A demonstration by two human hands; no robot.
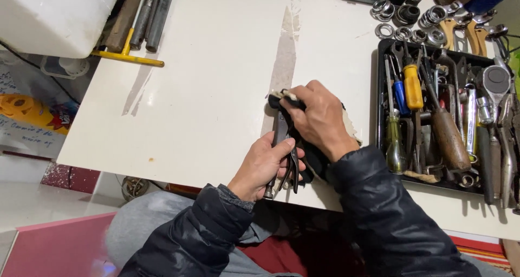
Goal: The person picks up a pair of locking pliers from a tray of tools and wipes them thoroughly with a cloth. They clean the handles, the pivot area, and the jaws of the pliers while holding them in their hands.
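My left hand [261, 167] grips the handles of a pair of dark metal locking pliers [281, 133] at the near edge of the white table [216, 66]. My right hand [319, 117] presses a dirty rag [349, 126] around the pliers' jaw end. The jaws are hidden under the rag and my fingers. Both arms wear dark padded sleeves.
A black tray [381, 82] at the right holds several screwdrivers, wrenches and pliers. Sockets [406, 22] lie behind it. At the far left are metal pipes [151, 11], a yellow T-handle tool [127, 52] and a white container [54, 14].
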